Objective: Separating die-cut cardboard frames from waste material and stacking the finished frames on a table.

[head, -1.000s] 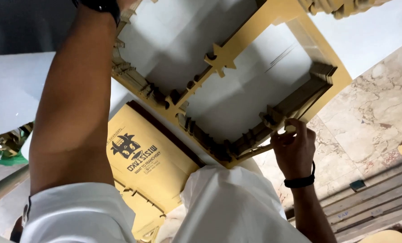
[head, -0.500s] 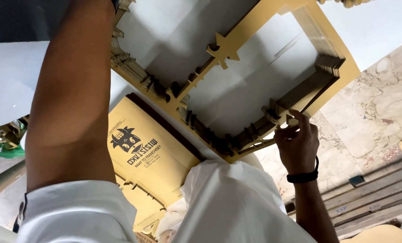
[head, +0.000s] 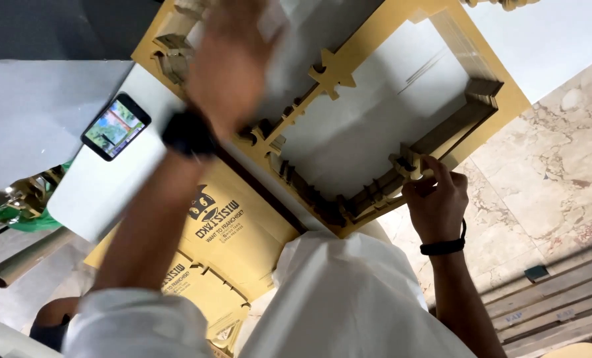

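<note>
A large yellow cardboard frame with folded brown cardboard walls lies on a white tabletop. A star-shaped cardboard piece sits on its middle bar. My left hand, with a black watch on the wrist, is blurred above the frame's left half; its fingers cannot be made out. My right hand, wearing a black wristband, pinches a small cardboard tab on the frame's near right wall.
A smartphone with a lit screen lies on the white table at left. Brown printed paper bags lie below the frame. Cardboard tubes sit far left. Marble floor and wooden planks are at right.
My left arm has drawn back from beyond the frame's far edge, so the hand now shows over the frame and uncovers the phone. My right hand stays at the tab.
</note>
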